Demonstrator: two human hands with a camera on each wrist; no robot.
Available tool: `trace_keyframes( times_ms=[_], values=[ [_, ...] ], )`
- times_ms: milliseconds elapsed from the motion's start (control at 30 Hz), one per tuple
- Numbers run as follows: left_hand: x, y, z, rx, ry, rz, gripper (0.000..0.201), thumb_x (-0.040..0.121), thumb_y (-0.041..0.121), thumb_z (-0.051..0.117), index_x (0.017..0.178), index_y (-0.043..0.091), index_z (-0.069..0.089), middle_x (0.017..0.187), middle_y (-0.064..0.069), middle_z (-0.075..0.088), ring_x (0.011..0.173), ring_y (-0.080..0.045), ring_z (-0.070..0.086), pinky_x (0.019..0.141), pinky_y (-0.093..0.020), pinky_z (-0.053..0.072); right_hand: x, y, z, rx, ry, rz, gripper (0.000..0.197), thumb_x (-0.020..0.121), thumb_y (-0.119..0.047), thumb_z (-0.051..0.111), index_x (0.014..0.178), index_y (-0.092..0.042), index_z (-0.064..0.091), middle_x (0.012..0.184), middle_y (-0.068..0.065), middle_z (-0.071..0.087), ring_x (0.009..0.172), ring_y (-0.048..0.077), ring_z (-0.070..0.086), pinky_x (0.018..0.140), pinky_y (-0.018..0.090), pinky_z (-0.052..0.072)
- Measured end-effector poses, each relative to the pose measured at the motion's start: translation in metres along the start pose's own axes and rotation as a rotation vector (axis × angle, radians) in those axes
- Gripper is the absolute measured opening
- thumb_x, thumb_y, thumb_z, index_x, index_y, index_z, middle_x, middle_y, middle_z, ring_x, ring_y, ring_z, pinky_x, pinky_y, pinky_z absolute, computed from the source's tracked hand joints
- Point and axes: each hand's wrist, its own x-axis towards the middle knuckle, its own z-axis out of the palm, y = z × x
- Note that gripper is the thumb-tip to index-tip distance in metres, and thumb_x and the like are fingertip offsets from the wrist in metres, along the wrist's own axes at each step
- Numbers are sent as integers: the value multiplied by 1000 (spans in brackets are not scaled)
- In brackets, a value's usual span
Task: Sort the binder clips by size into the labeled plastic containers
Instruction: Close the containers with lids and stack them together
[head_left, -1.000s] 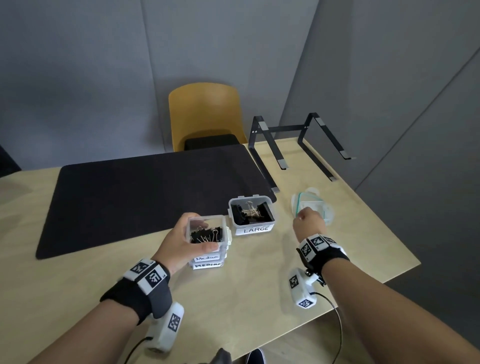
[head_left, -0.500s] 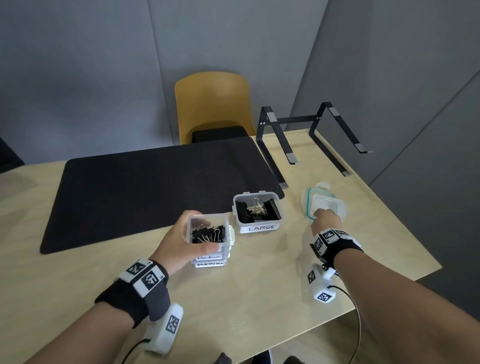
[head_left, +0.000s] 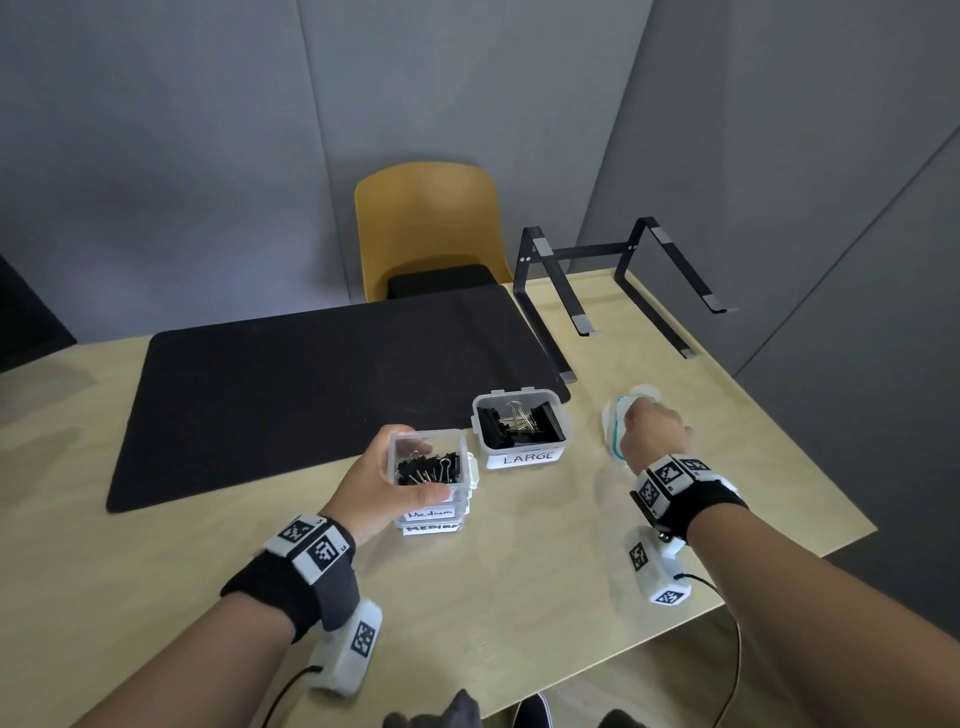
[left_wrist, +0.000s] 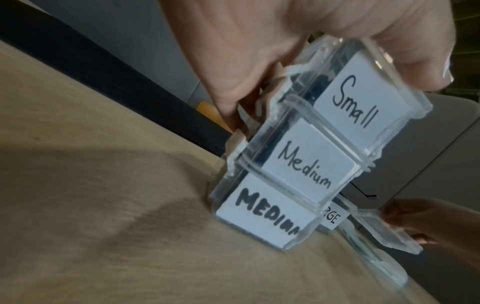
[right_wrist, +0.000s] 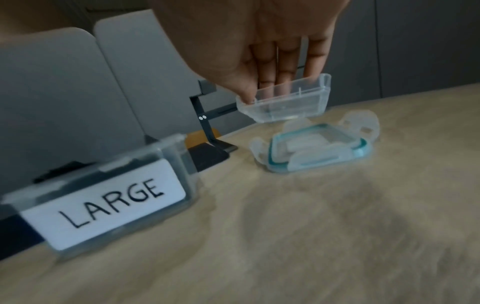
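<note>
The left hand (head_left: 375, 486) wraps the top of a stack of three clear tubs (left_wrist: 306, 156) on the desk (head_left: 519, 582). Its thumb lies over the near rim and its fingers (head_left: 415, 448) curl over the far rim, clamped on the top tub (head_left: 427, 462). That tub is labelled "Small" and holds small black clips (head_left: 427, 467); the two beneath it both read "Medium".

Just right of those fingers, touching the edge of the black mat (head_left: 322, 395), the "LARGE" tub (head_left: 522, 431) stands open with big black clips (head_left: 519, 423) inside.

Further right, the right hand (head_left: 655, 434) holds an empty clear tub (right_wrist: 288, 102) tilted in the air. Its thumb presses the outside of the near wall and its fingers (right_wrist: 285, 67) reach down inside, so the wall is pinched between them. Directly below that tub a lid (right_wrist: 322, 146) with a teal seal lies flat on the desk, flaps spread.

Beyond the fingers of both hands a black metal stand (head_left: 613, 291) rests on the far right of the desk, and a yellow chair (head_left: 428, 228) is behind the mat.
</note>
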Motion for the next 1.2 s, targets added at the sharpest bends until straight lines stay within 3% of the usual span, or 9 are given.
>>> trace_keyframes(
  times_ms=[133, 300, 400, 500, 633, 733, 800, 1067, 1200],
  values=[
    [-2, 3, -1, 17, -16, 11, 69, 43, 50, 78, 103, 27, 52, 108, 12, 60, 107, 3, 54, 89, -23, 41, -18, -17, -23, 102, 93, -118, 18, 83, 0, 36, 87, -16, 43, 95, 6, 56, 84, 28, 49, 87, 40, 39],
    [0, 2, -6, 78, -40, -8, 67, 45, 55, 77, 104, 35, 51, 114, 12, 58, 114, -3, 52, 97, -28, 42, -46, -47, -43, 271, 108, -380, 18, 94, -5, 38, 100, -11, 54, 97, 5, 57, 94, 27, 51, 77, 34, 38],
    [0, 4, -8, 104, -55, 2, 66, 45, 57, 76, 103, 38, 51, 116, 12, 58, 114, -1, 52, 96, -27, 42, -59, -66, -50, 386, 1, -518, 18, 97, -9, 40, 106, -8, 56, 104, 10, 60, 98, 26, 54, 84, 34, 43],
    [-2, 5, -10, 86, -88, 3, 69, 44, 52, 79, 106, 38, 51, 119, 12, 57, 116, 2, 50, 97, -26, 42, -72, -85, -57, 405, -60, -582, 22, 99, -18, 39, 111, -9, 56, 105, 6, 59, 93, 18, 53, 83, 28, 41],
    [-1, 2, -12, 130, -106, -8, 62, 52, 34, 81, 106, 35, 51, 118, 13, 56, 114, -4, 53, 98, -27, 43, -81, -103, -68, 442, -95, -621, 23, 100, -19, 38, 110, -8, 56, 98, 1, 57, 88, 13, 51, 78, 23, 37],
    [0, -2, -14, 141, -122, 1, 63, 49, 40, 81, 105, 37, 52, 113, 17, 58, 108, -1, 56, 96, -27, 45, -82, -111, -76, 478, -145, -614, 19, 101, -20, 39, 105, -11, 55, 80, -8, 52, 71, 6, 48, 63, 18, 36],
    [0, -4, -15, 138, -125, 4, 63, 47, 45, 79, 104, 39, 52, 112, 18, 58, 106, 0, 56, 92, -24, 45, -83, -116, -80, 495, -181, -613, 17, 101, -21, 38, 101, -12, 53, 76, -10, 49, 67, 3, 46, 60, 16, 36],
    [3, -14, -15, 114, -130, 18, 67, 47, 50, 78, 107, 38, 51, 116, 16, 56, 105, -3, 57, 83, -19, 47, -81, -129, -83, 486, -299, -643, 19, 101, -24, 35, 90, -16, 48, 79, -4, 53, 73, 10, 53, 83, 40, 50],
    [4, -20, -14, 89, -133, 28, 66, 48, 48, 80, 107, 39, 51, 116, 14, 57, 103, -6, 59, 88, -24, 49, -77, -135, -75, 536, -409, -584, 24, 100, -23, 37, 79, -23, 48, 85, 0, 57, 92, 23, 61, 96, 46, 49]
  ],
)
